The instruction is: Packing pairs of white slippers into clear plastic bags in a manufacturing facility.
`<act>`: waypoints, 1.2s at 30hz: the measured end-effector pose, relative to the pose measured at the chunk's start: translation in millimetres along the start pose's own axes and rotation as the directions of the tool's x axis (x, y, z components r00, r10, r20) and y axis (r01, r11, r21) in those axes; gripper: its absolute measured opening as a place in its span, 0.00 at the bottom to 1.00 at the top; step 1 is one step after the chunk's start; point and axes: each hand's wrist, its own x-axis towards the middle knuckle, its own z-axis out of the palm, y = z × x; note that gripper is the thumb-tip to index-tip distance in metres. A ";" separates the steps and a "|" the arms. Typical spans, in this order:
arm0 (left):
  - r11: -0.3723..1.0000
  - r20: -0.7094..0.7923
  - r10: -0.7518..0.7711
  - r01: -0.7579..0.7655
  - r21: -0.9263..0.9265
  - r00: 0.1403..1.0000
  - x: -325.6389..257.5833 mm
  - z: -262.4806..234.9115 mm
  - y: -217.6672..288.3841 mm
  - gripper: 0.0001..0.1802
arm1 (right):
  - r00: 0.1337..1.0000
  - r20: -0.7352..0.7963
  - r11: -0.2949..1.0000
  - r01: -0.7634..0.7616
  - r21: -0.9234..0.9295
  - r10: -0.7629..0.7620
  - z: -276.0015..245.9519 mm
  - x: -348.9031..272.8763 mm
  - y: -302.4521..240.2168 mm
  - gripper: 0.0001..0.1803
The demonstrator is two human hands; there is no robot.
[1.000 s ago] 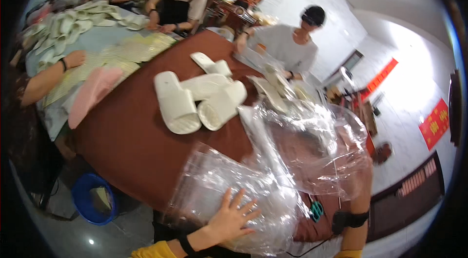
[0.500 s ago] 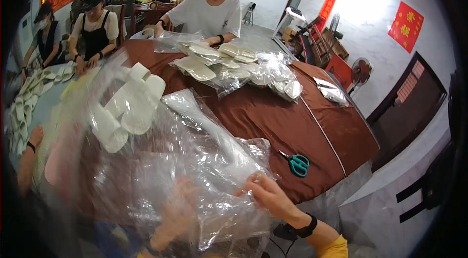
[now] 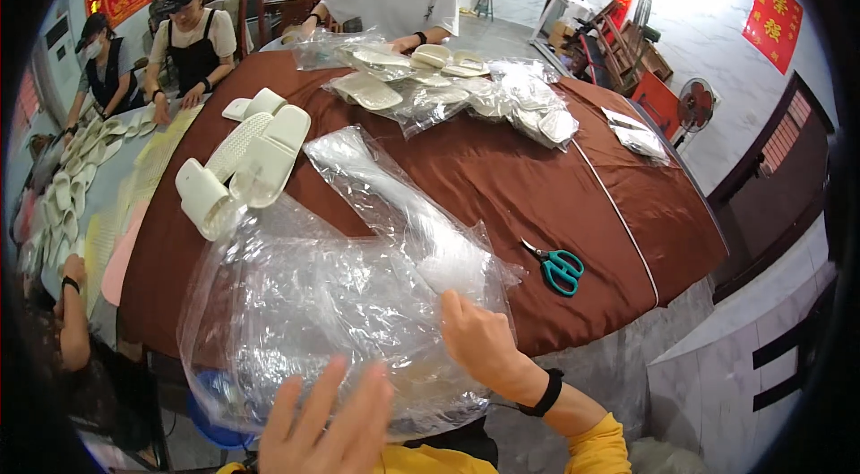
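Round counter [image 3: 502, 178] under brown cloth, crowded workroom behind. Clear plastic bags [image 3: 331, 313] heaped at the near edge. Right hand [image 3: 479, 340] resting on the heap, grip pinching a bag's edge. Left hand [image 3: 327, 425] raised in front, grip spread, fingers apart. White slippers [image 3: 246, 165] beyond; teal scissors [image 3: 560, 268] to the right.

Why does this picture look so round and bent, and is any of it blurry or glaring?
Head view: a fisheye lens bows the brown table and leaves black corners; daylight washes out the floor at upper right; the clear plastic bags throw white glints; the left hand is softly blurred; the right hand and the teal scissors look sharp.
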 end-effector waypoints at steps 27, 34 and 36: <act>0.937 0.163 -0.026 0.081 -0.340 0.986 54.2 178.9 -11.8 0.35 | 0.935 -0.164 0.853 0.353 0.386 -0.313 -61.0 141.1 128.2 0.18; 0.954 0.107 -0.150 0.172 -0.244 0.983 73.0 184.8 0.3 0.36 | 0.918 -0.128 0.926 0.373 -0.056 -0.377 -101.3 137.8 37.1 0.17; 0.949 0.086 -0.173 0.190 -0.250 0.981 72.8 191.2 2.8 0.36 | 0.913 -0.171 0.927 0.355 -0.121 -0.371 -65.2 101.1 29.6 0.16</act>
